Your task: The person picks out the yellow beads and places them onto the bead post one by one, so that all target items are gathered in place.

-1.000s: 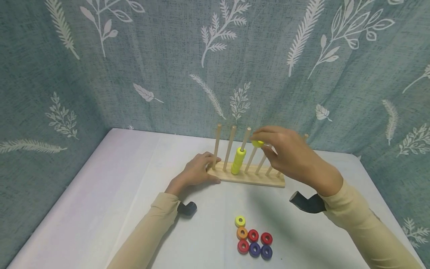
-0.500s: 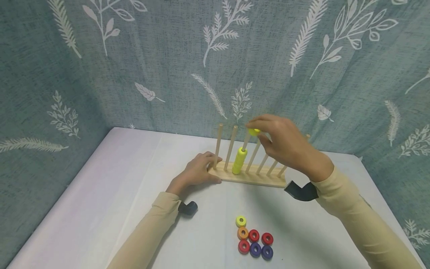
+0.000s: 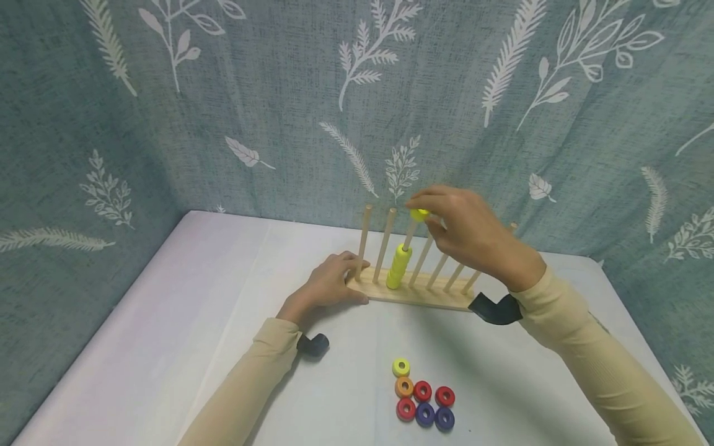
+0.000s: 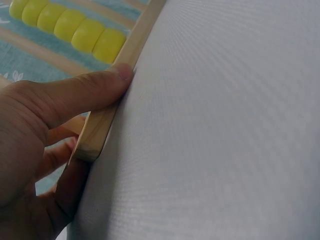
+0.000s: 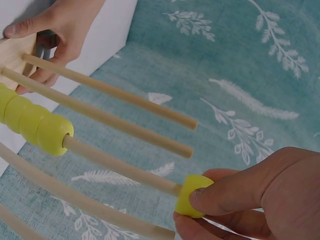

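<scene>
A wooden peg rack [image 3: 418,298] with several upright dowels stands on the white table. My left hand [image 3: 330,282] grips its left end, thumb along the front edge in the left wrist view. On the third dowel from the left sits a stack of yellow beads [image 3: 398,267]. Between thumb and fingers, my right hand [image 3: 468,230] pinches another yellow bead [image 5: 191,195] at the top of that same dowel. In the right wrist view the dowel's tip is hidden inside this bead, and bare dowel shows between it and the stack below.
Nearer me on the table [image 3: 312,396] lie loose ring beads: a yellow one [image 3: 401,367], an orange one [image 3: 404,387], red ones [image 3: 422,391] and dark blue ones [image 3: 425,414]. A leaf-patterned curtain [image 3: 290,124] hangs close behind the rack.
My right hand has moved left and up with the yellow bead, from right of the third dowel to its top. The left hand has kept its grip on the rack.
</scene>
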